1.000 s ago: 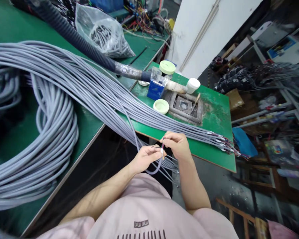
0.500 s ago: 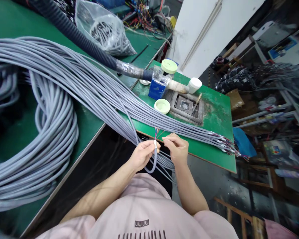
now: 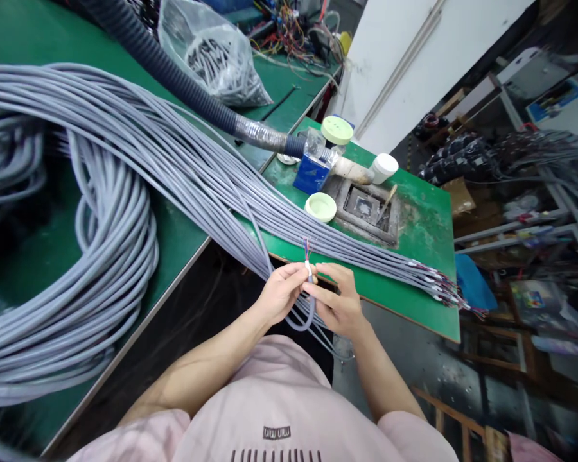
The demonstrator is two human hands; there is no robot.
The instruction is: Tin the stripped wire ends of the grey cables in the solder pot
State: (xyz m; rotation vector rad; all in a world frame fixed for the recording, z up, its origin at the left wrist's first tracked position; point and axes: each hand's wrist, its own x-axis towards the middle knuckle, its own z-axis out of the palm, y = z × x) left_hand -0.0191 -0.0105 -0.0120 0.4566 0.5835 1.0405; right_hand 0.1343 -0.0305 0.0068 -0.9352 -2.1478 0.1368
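Cable (image 3: 312, 309) loops below the desk (image 3: 428, 218) edge; the left hand (image 3: 287, 290) pinches its end upright, apparently keeping the wires (image 3: 307, 249) accessible. Right hand (image 3: 336, 299) fingers meet it, grip indeterminate.

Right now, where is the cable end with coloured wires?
In the head view, the cable end is just right of and below centre, pinched by the left hand, the right hand beside it.
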